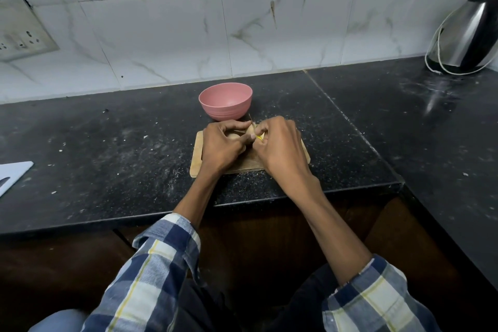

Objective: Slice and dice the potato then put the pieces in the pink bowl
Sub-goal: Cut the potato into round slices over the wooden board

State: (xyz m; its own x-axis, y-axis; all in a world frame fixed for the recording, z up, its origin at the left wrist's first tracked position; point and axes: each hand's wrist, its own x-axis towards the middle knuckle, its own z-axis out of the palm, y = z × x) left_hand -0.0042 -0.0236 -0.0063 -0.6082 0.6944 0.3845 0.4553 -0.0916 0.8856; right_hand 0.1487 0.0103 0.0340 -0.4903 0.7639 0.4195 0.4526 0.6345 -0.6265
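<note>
A brown potato lies on a small wooden cutting board in the middle of the black counter. My left hand curls over the potato and holds it down. My right hand grips a knife with a yellow handle; its thin blade tip sticks up between the two hands, over the potato's right end. Most of the knife and much of the potato are hidden by my fingers. The pink bowl stands empty just behind the board.
A steel electric kettle with a white cord stands at the back right. A white board lies at the left edge of the counter. The counter's front edge runs just below the cutting board. A tiled wall with a socket plate rises behind.
</note>
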